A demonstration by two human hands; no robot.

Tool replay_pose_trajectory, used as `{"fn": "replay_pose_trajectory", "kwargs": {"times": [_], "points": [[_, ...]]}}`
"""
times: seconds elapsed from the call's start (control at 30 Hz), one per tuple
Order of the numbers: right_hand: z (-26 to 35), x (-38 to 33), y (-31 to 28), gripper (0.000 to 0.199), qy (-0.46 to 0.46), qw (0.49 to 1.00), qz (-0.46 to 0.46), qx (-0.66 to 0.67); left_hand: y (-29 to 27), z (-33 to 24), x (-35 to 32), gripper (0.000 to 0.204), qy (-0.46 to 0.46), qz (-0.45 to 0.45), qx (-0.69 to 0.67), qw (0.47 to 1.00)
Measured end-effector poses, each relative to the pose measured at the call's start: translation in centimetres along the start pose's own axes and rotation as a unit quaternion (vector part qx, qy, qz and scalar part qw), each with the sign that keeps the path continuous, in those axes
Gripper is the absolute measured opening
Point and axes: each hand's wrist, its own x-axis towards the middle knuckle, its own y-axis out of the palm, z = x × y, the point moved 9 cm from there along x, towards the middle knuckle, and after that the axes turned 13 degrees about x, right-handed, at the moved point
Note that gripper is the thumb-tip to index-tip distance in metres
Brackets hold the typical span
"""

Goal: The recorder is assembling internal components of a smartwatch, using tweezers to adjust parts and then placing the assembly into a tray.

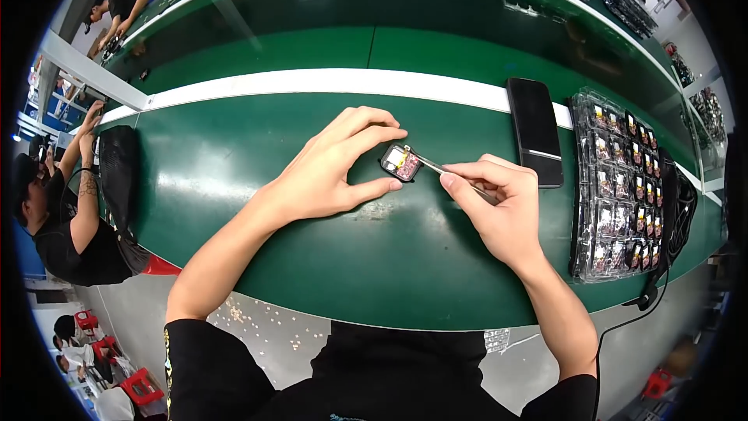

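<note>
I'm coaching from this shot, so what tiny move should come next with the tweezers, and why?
Probably ease the tweezers tip a touch further into the small open device. The left hand pinches the device against the green table, and the right hand has the tip just at its edge.

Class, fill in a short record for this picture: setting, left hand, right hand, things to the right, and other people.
setting: green bench with a white stripe
left hand: fingertips steady a small open device
right hand: holds tweezers, tips at the device
things to the right: black phone; clear tray of small parts; black cable
other people: one seated at far left; others beyond the bench
</note>
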Motion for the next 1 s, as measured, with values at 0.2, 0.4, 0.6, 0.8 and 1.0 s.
{"fn": "replay_pose_trajectory", "kwargs": {"times": [0.2, 0.4, 0.6, 0.8, 1.0], "points": [[-0.6, -0.3, 0.3, 0.012, 0.002, 1.0, 0.005, 0.011, 0.0, -0.1, -0.2, 0.054, 0.022, 0.009, 0.021, 0.999], [-0.8, 0.0, -0.1, 0.011, 0.003, 1.0, 0.009, 0.021, 0.0, -0.4, -0.1, 0.054, 0.055, -0.013, 0.022, 0.998], [-0.6, 0.1, 0.2, 0.008, 0.0, 0.999, 0.018, 0.038, 0.3, -0.6, 0.0, 0.053, 0.035, 0.017, -0.02, 0.999], [0.4, -0.1, 0.8, 0.008, -0.038, 0.994, 0.053, -0.089, 0.7, -0.4, -0.2, 0.051, 0.032, 0.017, -0.025, 0.999], [0.3, 0.0, 1.3, 0.005, -0.051, 0.993, 0.053, -0.087, 0.7, -0.4, -0.1, 0.053, 0.026, 0.022, -0.026, 0.999]]}}
